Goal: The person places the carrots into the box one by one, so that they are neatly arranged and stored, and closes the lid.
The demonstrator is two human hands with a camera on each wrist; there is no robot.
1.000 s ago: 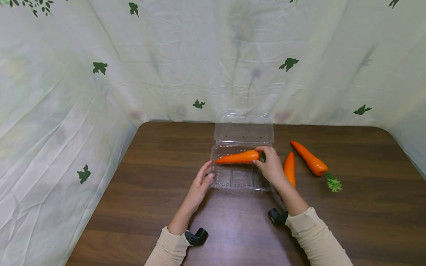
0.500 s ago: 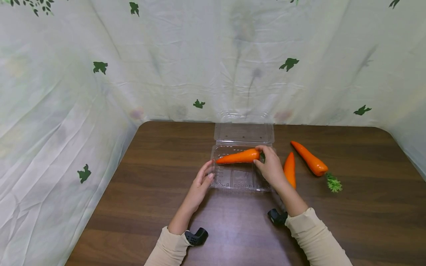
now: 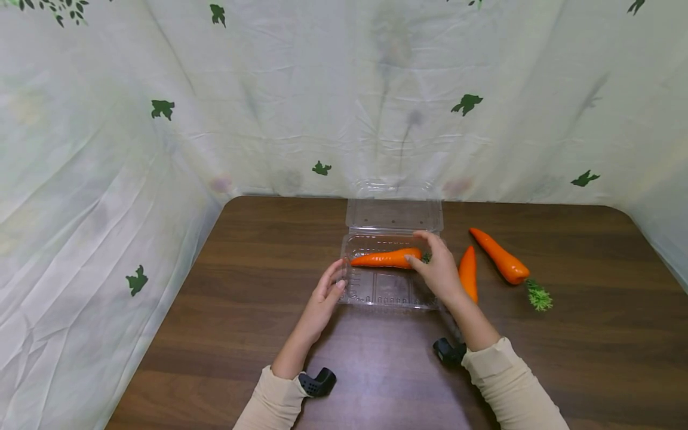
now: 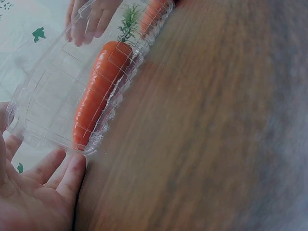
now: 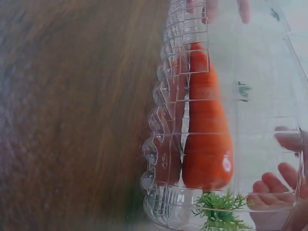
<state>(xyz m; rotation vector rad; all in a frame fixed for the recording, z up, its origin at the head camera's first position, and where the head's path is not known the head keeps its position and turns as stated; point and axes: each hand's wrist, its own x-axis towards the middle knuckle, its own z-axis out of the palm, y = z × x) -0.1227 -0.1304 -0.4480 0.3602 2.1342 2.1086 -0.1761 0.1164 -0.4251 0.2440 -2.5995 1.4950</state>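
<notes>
A clear plastic clamshell container (image 3: pixel 391 289) stands on the table with its lid (image 3: pixel 395 213) folded back. One orange carrot (image 3: pixel 381 259) with green leafy tops (image 5: pixel 219 207) lies crosswise in the base, its tip toward the left wall. My left hand (image 3: pixel 319 303) touches that left end with extended fingers, thumb near the front corner; the left wrist view shows the fingertips (image 4: pixel 74 166) right at the wall by the carrot's tip. My right hand (image 3: pixel 439 270) hovers over the container's right end, fingers and thumb spread apart around the carrot's leafy end, holding nothing.
Two more carrots lie on the brown wooden table (image 3: pixel 242 257) right of the container: one (image 3: pixel 468 275) partly hidden behind my right forearm, another (image 3: pixel 500 257) farther right with leaves (image 3: pixel 538 295). A pale leaf-patterned curtain (image 3: pixel 269 119) hangs along the table's back and sides.
My right hand has let go of the carrot, its fingers parting. The carrot has dropped a little and now lies flat in the base. The left hand has stayed in place.
</notes>
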